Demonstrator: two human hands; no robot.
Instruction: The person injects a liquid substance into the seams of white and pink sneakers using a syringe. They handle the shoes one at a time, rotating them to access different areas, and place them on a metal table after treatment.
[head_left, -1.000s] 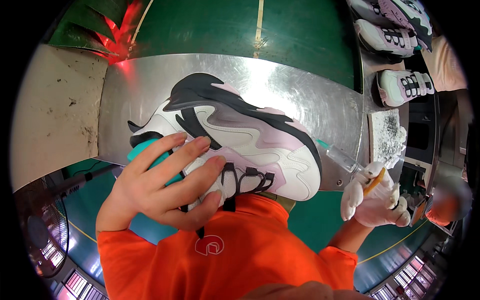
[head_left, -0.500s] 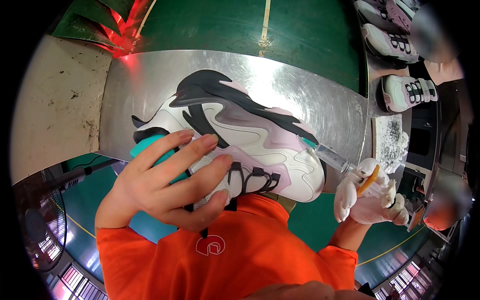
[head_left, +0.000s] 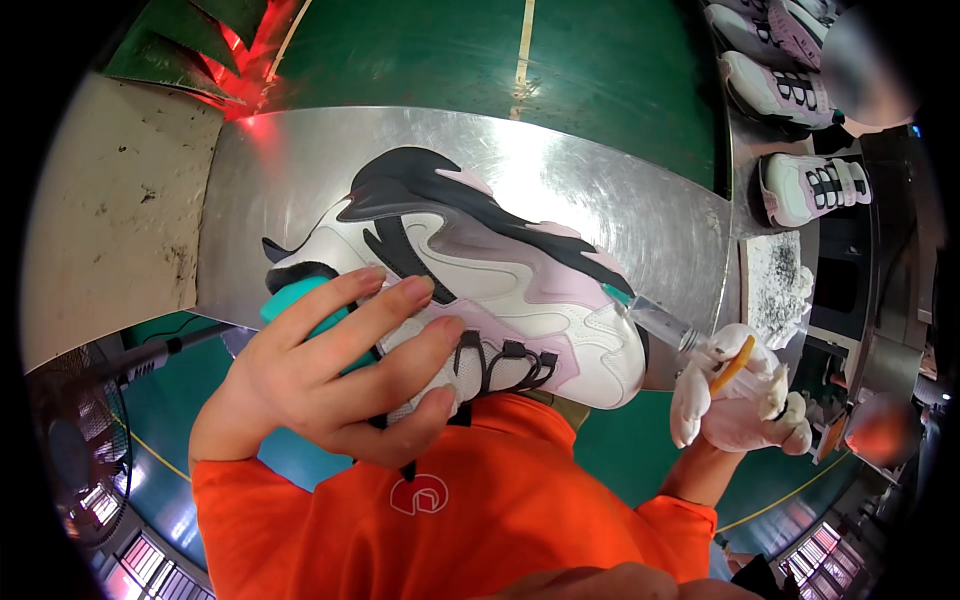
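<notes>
Fingers (head_left: 400, 300) of the bare left hand (head_left: 320, 380) are spreading over the laced collar of the sneaker (head_left: 480, 280), grasping it and pressing it against the orange shirt (head_left: 440, 510), seemingly to be steadying it with its sidewall turned up toward the head camera. That shoe is hovering over the shiny metal table (head_left: 620, 190), its toe pointing toward the gloved right hand (head_left: 740, 400). This hand is clenching a clear syringe (head_left: 660, 322), the tip meeting the seam near the toe, apparently for fine dabbing. Compared with a second ago, the sneaker is sitting slightly higher and the syringe has closed in on the toe edge.
</notes>
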